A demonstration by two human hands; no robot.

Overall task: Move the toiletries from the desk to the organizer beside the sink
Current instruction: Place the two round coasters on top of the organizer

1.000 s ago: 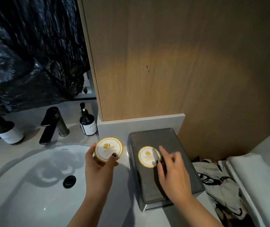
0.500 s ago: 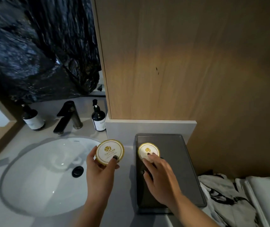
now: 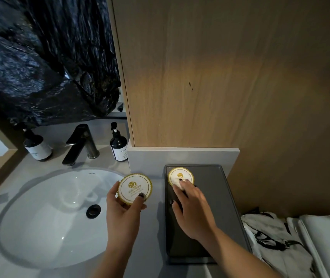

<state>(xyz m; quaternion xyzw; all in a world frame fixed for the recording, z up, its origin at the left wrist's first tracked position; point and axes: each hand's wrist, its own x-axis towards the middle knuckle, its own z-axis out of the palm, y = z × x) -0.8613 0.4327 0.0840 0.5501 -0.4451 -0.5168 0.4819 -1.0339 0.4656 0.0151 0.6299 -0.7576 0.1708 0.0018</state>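
Black faucet (image 3: 81, 144) between two pump bottles (image 3: 118, 145)

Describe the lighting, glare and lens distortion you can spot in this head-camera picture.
Head view: dim overall, with a warm pool of light on the wood panel; glare streaks on the black plastic sheet; small highlights in the white sink; wide-angle bending curves the panel edge and the dark tray; the gold-rimmed discs stay readable.
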